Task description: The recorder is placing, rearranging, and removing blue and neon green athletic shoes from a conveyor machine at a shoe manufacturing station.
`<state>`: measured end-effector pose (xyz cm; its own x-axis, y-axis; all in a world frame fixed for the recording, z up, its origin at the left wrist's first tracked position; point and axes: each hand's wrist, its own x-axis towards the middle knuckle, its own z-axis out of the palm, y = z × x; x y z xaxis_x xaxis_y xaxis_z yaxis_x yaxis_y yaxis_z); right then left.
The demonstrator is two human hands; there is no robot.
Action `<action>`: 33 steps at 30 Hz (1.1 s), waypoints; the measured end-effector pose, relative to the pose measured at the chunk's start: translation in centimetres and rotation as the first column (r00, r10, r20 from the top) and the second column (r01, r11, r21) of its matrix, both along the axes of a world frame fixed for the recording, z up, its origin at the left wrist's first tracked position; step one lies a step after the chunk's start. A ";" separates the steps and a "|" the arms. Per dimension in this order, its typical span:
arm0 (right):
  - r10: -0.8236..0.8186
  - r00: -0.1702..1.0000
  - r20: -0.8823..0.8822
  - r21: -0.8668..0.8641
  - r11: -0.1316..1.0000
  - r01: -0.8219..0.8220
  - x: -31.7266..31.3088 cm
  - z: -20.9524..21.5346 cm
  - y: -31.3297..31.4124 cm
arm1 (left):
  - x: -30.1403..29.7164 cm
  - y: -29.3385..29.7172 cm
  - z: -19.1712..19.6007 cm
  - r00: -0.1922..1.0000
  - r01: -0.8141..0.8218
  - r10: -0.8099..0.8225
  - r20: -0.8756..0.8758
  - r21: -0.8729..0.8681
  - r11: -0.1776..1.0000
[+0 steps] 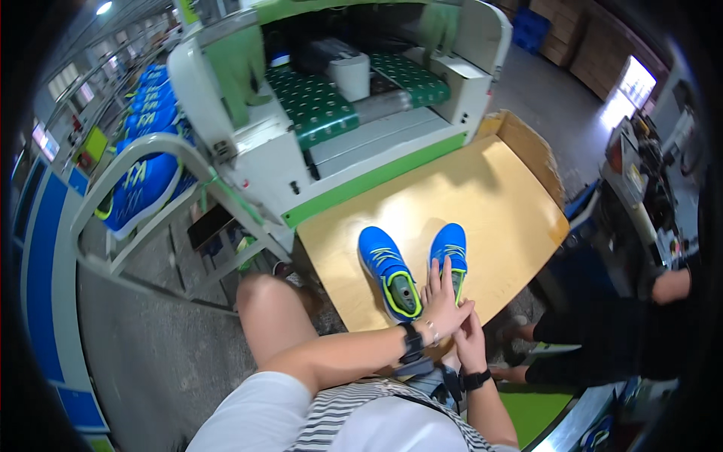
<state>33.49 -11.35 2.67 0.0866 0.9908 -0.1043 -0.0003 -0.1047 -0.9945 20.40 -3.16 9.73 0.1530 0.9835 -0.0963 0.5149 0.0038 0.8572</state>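
Two blue sneakers with lime-green trim stand on a light wooden table, toes pointing away from me. The left sneaker [386, 267] stands untouched, a grey insert showing in its opening. My left hand [444, 305] reaches across the right sneaker [449, 245], its fingers stretched over the strap and ankle opening. Close behind that sneaker's heel is my right hand [470, 339], its fingertips against my left hand. Whether the right fingers also grip the heel is hidden.
Beyond the wooden table [422, 203] stands a white and green machine with a green dotted conveyor belt [312, 105]. At left, a metal rack [143, 147] carries several blue sneakers [143, 188]. Cardboard [527, 147] edges the table's far right. Another person's hand [670, 286] shows at right.
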 end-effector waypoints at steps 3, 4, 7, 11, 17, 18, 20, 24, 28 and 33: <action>-0.184 0.976 0.115 0.006 0.983 0.185 0.4 0.2 -1.3 | 0.8 2.4 -2.7 0.994 -0.087 0.086 0.070 0.002 0.996; -0.218 0.961 0.170 0.003 0.975 0.221 0.4 0.5 -1.4 | 0.6 2.9 -2.3 0.992 -0.090 0.092 0.084 -0.021 0.996; -0.063 0.950 0.307 0.119 0.993 0.027 -1.3 1.7 -0.5 | -1.7 7.3 1.9 0.783 -0.164 0.315 0.536 -0.311 0.936; 0.049 0.908 0.416 0.260 0.951 -0.170 -6.9 3.7 2.9 | -8.3 11.7 11.7 0.551 -0.129 0.287 0.784 -0.259 0.957; 0.054 0.980 0.192 0.168 0.982 -0.087 -11.9 2.9 6.6 | -17.7 22.5 17.8 0.787 -0.615 0.456 0.415 0.476 0.629; 0.048 0.988 0.149 0.151 0.986 -0.070 -12.1 3.7 7.0 | -20.2 24.3 17.5 0.771 -0.635 0.534 0.348 0.491 0.597; -0.077 0.997 0.019 0.148 0.986 0.074 -10.9 4.6 8.7 | -23.2 26.7 16.9 0.741 -0.654 0.650 0.168 0.403 0.641; -0.228 0.967 -0.114 0.187 0.951 0.246 -7.7 10.1 14.2 | -23.3 27.6 13.9 0.784 -0.615 0.548 0.291 0.489 0.619; -0.283 0.955 -0.091 0.535 0.794 0.287 -7.4 18.4 23.2 | -20.4 19.3 9.3 0.912 -0.409 0.292 0.290 0.711 0.572; -0.367 0.915 0.166 0.775 0.622 0.109 -10.6 23.9 42.1 | -20.4 11.9 -3.3 0.866 -0.036 0.159 -0.473 0.259 0.965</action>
<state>22.89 30.77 26.54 0.2276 0.6570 0.7187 0.3739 0.6225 -0.6875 0.01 8.78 6.41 0.0496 0.9936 0.1014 0.8729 -0.0924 0.4791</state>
